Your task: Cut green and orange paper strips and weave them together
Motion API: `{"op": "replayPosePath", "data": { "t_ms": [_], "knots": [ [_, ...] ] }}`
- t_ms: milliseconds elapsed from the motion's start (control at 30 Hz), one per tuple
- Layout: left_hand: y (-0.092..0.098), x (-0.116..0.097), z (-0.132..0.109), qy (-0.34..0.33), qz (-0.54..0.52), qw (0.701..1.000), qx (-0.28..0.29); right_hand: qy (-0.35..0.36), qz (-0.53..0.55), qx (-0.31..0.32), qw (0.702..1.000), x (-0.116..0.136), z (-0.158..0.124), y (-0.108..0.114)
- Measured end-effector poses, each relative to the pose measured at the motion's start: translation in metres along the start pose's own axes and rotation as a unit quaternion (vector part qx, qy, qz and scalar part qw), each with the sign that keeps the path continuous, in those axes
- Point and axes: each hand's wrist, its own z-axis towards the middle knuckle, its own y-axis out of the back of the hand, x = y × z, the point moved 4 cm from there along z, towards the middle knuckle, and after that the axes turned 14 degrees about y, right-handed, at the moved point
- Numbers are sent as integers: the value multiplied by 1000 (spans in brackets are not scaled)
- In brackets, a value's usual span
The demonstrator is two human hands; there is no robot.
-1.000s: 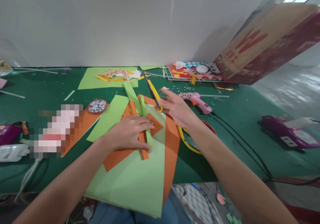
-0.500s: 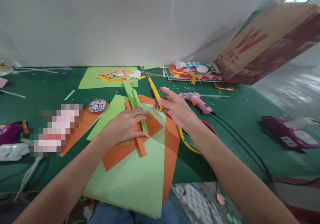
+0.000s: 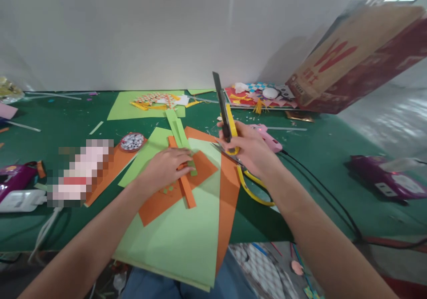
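Observation:
My right hand grips a yellow utility knife, its long dark blade out and pointing up. Below that hand, scissors with yellow handles lie partly over the paper's right edge. My left hand rests on the paper pile, fingers curled over a folded orange paper strip. Beside them a folded light green paper strip reaches away from me, its near end by my fingertips. Underneath lie an orange paper piece and a stack of pale green sheets.
A pink glue gun with a black cord lies right of the paper. A round dish of googly eyes stands left. Decorated paper crafts and a big paper bag are at the back; a purple device sits far right.
My right hand has moved right with the utility knife, whose blade now stands more upright. The scissors show more fully. My left hand stays on the strips, its thumb drawn in.

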Motion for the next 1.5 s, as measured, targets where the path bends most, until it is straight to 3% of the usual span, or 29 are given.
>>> {"op": "replayPosePath", "data": {
  "t_ms": [100,233,300,467,567,800,900,1000,1267,1500],
  "knots": [
    [-1,0,-2,2,23,1000,5,22,-204,26,978,7,-19,9],
    [-2,-3,-5,-26,50,998,24,95,-398,75,909,7,-50,19],
    [-3,-4,-5,-36,54,997,31,111,-461,119,873,3,-66,23],
    [-3,-6,-7,-37,48,998,34,223,-590,165,759,9,-96,27],
    [-3,-7,-9,-38,42,997,47,253,-622,180,719,13,-107,26],
    [-1,-7,-10,-30,19,998,57,248,-667,143,688,11,-115,29],
    [0,-7,-11,-38,4,997,61,251,-685,139,670,11,-111,23],
    [-1,-8,-12,-53,-14,997,57,260,-680,140,671,12,-108,15],
    [4,-8,-13,-133,-8,990,-47,260,-658,160,688,14,-109,1],
    [7,-7,-14,-111,-49,987,-104,266,-648,198,685,18,-112,-13]
  ]
}}
